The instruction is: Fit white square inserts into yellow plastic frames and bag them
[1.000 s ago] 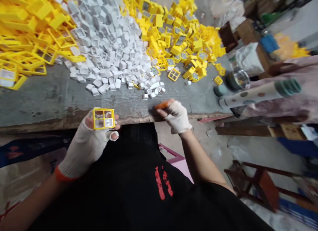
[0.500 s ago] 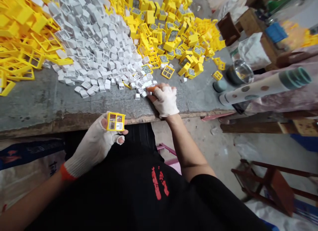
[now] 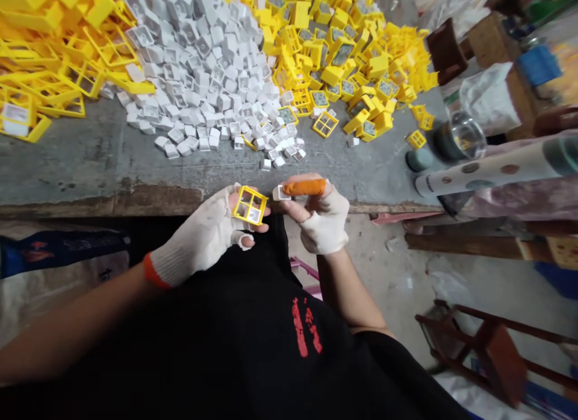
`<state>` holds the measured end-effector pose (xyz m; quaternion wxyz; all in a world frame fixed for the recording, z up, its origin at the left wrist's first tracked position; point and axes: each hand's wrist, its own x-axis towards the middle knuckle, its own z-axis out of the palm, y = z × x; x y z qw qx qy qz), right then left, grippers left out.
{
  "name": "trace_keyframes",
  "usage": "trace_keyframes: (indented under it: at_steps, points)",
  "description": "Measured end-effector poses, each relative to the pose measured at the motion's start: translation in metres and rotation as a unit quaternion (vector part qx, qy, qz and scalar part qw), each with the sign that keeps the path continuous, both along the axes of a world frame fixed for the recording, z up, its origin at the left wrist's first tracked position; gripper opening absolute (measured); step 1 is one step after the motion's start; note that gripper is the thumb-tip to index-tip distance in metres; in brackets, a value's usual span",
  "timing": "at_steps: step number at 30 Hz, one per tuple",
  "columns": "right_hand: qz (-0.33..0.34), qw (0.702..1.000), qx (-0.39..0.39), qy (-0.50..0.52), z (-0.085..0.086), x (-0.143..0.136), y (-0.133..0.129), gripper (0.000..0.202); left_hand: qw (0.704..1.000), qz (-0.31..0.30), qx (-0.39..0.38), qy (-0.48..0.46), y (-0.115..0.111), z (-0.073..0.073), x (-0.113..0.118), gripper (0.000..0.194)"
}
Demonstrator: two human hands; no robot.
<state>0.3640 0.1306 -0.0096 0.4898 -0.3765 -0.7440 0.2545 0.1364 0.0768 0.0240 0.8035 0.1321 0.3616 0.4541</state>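
Note:
My left hand (image 3: 205,230), in a white fingerless glove, holds a yellow four-pane frame (image 3: 250,205) in front of the table edge. One lower pane of that frame has a white piece in it. Just to the right, my right hand (image 3: 318,215) pinches a small white cap (image 3: 280,193) between thumb and index finger; an orange cover wraps the index finger. The cap and the frame are a small gap apart. Beyond both hands a heap of white caps (image 3: 203,76) lies on the grey table (image 3: 180,182).
Yellow frames (image 3: 58,58) are piled at the far left, yellow blocks (image 3: 343,52) at the back right. On the right stand a metal cup (image 3: 467,137) and a lying white tube (image 3: 497,170). A brown stool (image 3: 501,354) is on the floor at lower right.
My right hand has come back from the white heap toward my left hand, now with a white cap in its fingers. My left hand and its frame appear further right as the view shifted.

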Motion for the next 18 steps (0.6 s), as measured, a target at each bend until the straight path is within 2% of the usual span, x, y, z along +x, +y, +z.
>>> trace_keyframes:
  at_steps: [4, 7, 10, 12, 15, 16, 18]
  points:
    - [0.051, 0.992, 0.096, -0.069, 0.014, -0.007, -0.009, 0.011, 0.999, -0.012, 0.033, -0.034, -0.006, -0.005, -0.001, 0.041]
    - [0.056, 0.983, 0.104, -0.142, 0.015, -0.009, -0.014, 0.019, 0.999, 0.006, 0.026, -0.027, -0.012, -0.008, -0.003, 0.044]
    - [0.085, 0.970, 0.083, -0.214, 0.009, 0.001, -0.012, 0.026, 0.999, 0.033, 0.003, -0.002, -0.013, -0.011, -0.006, 0.048]
    - [0.042, 0.970, 0.063, -0.231, 0.002, 0.016, 0.002, 0.029, 0.999, 0.043, -0.008, 0.016, -0.011, -0.012, -0.007, 0.052]
    - [-0.121, 0.967, 0.035, -0.220, -0.008, 0.045, 0.041, 0.027, 0.998, 0.055, -0.012, 0.039, -0.007, -0.008, -0.006, 0.058]
    - [-0.153, 0.962, 0.023, -0.225, -0.012, 0.052, 0.056, 0.025, 0.997, 0.059, -0.012, 0.044, -0.006, -0.006, -0.005, 0.059]
    - [-0.159, 0.951, 0.002, -0.265, -0.021, 0.060, 0.085, 0.025, 0.997, 0.060, -0.016, 0.054, -0.004, -0.003, -0.004, 0.056]
